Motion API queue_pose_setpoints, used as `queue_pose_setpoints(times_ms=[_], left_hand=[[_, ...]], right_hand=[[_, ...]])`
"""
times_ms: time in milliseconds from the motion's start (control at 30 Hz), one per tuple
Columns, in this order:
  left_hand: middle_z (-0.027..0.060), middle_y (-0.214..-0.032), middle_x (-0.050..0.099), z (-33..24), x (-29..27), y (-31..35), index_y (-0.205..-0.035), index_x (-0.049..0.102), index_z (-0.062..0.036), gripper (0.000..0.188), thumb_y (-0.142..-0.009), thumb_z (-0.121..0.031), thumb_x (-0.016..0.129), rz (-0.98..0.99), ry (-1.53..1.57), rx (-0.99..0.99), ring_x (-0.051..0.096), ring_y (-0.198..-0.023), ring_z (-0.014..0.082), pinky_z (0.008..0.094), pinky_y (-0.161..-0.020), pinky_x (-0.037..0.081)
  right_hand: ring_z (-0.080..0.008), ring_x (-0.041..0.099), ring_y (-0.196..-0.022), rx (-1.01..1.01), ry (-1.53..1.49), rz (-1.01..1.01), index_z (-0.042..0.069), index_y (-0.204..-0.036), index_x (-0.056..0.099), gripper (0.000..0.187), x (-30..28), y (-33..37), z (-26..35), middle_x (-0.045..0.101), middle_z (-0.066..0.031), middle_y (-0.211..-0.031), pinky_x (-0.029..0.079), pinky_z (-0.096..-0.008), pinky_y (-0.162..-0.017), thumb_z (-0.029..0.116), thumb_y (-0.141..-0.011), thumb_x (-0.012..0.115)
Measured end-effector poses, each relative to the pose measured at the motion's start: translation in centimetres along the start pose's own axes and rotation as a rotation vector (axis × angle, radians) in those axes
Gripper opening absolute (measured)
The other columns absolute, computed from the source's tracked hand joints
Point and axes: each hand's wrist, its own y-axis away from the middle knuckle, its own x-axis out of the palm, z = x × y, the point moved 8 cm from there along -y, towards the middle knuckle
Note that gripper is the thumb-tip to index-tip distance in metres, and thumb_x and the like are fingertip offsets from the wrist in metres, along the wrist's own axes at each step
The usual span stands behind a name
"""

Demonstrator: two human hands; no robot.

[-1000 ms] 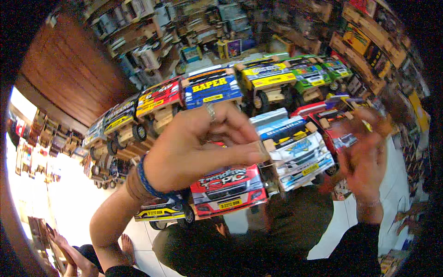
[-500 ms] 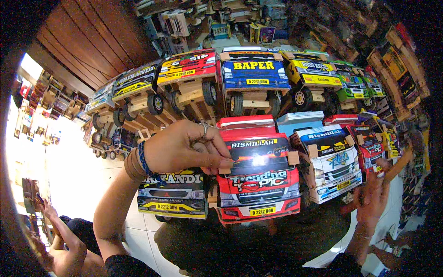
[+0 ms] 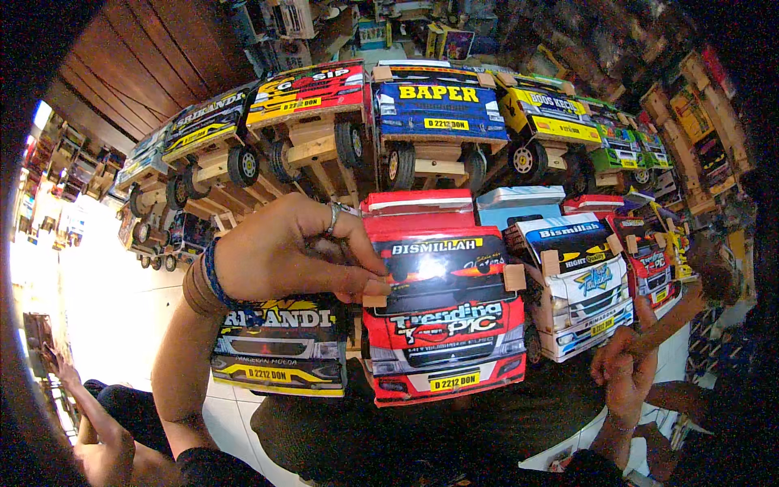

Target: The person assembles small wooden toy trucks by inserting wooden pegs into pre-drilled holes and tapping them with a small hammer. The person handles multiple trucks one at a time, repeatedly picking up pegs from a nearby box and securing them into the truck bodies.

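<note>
My left hand (image 3: 280, 256), with a ring and wrist bands, pinches thumb and finger at a small wooden block (image 3: 375, 301) on the left side of a red toy truck's cab (image 3: 454, 325). A matching wooden block (image 3: 514, 277) sticks out on the cab's right side. Left of it, partly under my wrist, stands a dark toy truck (image 3: 280, 357) with yellow trim. My right hand (image 3: 626, 377) is closed, its fingers bunched just below the front corner of a white and blue toy truck (image 3: 584, 284); whatever it may hold is too small to make out.
Behind is a raised row of toy trucks, including a blue one (image 3: 438, 109) and a red one (image 3: 304, 89). More trucks (image 3: 645, 252) stand at the right. Another person's arm (image 3: 105, 426) shows at lower left, beside a pale tiled floor (image 3: 166, 308). Wooden boards (image 3: 154, 65) form a wall.
My right hand has moved down and left, its spread fingers drawing together. My left hand stays at the red truck's block. The view has shifted, so the trucks appear slightly further left.
</note>
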Motion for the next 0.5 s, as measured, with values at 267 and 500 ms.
queue_pose_setpoints(times_ms=[267,500], left_hand=[[0.0056,-0.088,0.072,0.2,0.1,-0.2,-0.097,0.071,0.0014,0.017,-0.086,-0.011,0.075,0.076,-0.025,0.02,0.065,-0.084,0.0082,0.0228,-0.076,0.052],[0.0074,-0.089,0.072,0.1,0.1,-0.3,-0.098,0.071,0.0028,0.017,-0.086,-0.009,0.074,0.079,-0.005,0.006,0.067,-0.083,0.0095,0.0227,-0.075,0.054]], right_hand=[[-0.0104,0.047,-0.054,-0.05,0.39,0.2,-0.005,-0.145,0.034,0.071,2.8,-1.9,2.6,0.052,-0.0006,-0.069,0.04,-0.0246,-0.052,0.032,-0.091,0.063],[-0.0346,0.07,-0.091,-0.166,0.768,0.585,-0.007,-0.134,0.048,0.056,6.4,-3.4,5.6,0.064,-0.0265,-0.117,0.055,-0.0396,-0.082,0.011,-0.086,0.068]])
